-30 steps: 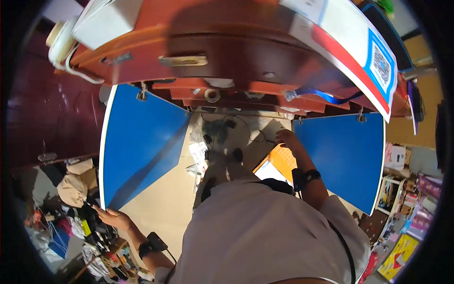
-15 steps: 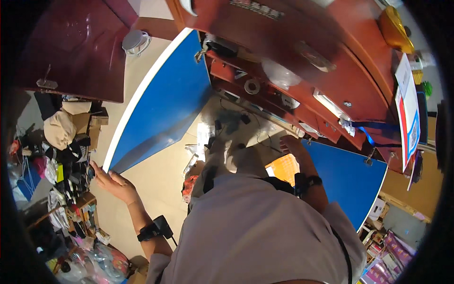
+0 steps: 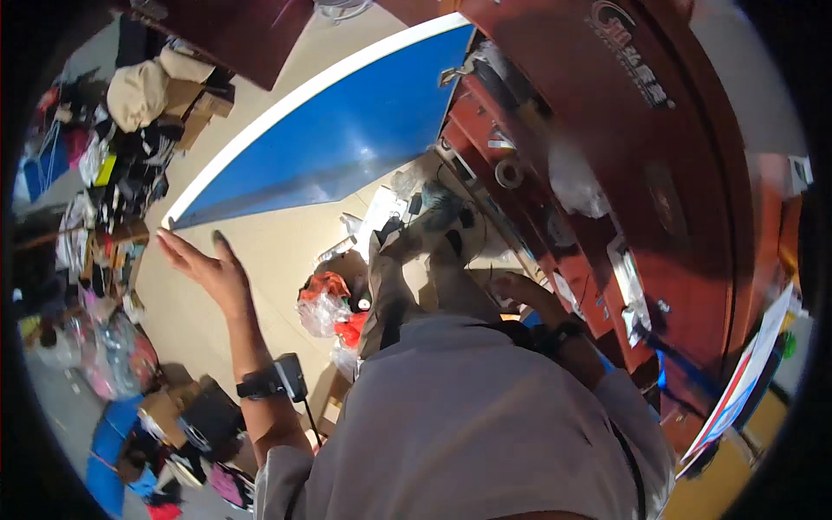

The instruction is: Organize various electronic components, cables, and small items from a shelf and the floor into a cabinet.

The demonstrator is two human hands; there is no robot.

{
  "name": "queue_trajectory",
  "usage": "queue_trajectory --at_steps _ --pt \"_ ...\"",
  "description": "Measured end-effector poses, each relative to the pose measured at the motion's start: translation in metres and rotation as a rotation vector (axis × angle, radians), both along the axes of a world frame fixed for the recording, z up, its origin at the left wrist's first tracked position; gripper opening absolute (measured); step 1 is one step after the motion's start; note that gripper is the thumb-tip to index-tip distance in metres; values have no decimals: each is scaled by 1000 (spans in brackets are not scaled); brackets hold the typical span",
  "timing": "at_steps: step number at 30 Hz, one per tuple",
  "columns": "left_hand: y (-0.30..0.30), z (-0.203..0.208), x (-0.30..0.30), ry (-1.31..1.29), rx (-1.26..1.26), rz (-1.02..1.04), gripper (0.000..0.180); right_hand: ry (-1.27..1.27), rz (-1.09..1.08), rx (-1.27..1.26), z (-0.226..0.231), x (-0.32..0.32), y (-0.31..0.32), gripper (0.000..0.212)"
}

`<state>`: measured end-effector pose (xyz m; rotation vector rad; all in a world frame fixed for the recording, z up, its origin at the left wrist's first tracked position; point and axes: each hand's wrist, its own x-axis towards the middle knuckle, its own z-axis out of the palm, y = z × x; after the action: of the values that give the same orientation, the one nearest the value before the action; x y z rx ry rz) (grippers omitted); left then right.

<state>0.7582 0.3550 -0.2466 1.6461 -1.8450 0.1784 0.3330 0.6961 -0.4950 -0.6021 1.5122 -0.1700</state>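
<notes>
My left hand [image 3: 208,276] is raised with fingers stretched and thumb apart. Its fingertips are close to the lower left corner of a blue door panel [image 3: 338,130] with a white edge; whether they touch I cannot tell. Nothing is in that hand. My right hand [image 3: 523,295] hangs in shadow beside the dark red cabinet [image 3: 598,78], its fingers loosely extended and apparently without anything in them. The blue panel stands swung out from the cabinet. On the cabinet's shelves are a ring-shaped roll [image 3: 498,176] and a clear plastic bag [image 3: 572,186].
Red and clear plastic bags [image 3: 321,314] lie on the floor by my legs, near a white box [image 3: 381,211]. Clothes, boxes and a cream cloth bundle [image 3: 139,95] crowd the left. A dark red door [image 3: 238,30] is at the top left. A printed board [image 3: 737,390] leans at right.
My view has turned, so the cabinet and blue panel appear rotated clockwise. My left hand stays by the panel's corner, with its fingers tilted further upward. My right hand remains low beside the cabinet.
</notes>
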Motion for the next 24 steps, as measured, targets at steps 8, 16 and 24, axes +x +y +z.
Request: queue_trajectory --at_steps 8,16,24 --pt "158 -145 -9 434 1048 -417 56 -100 292 240 19 -28 -18 57" --pt "262 -159 -82 -41 1501 -659 35 -159 446 289 -1 -2 10 60" --pt "290 -252 -5 -201 1626 -661 24 -48 508 -32 -25 42 49 51"
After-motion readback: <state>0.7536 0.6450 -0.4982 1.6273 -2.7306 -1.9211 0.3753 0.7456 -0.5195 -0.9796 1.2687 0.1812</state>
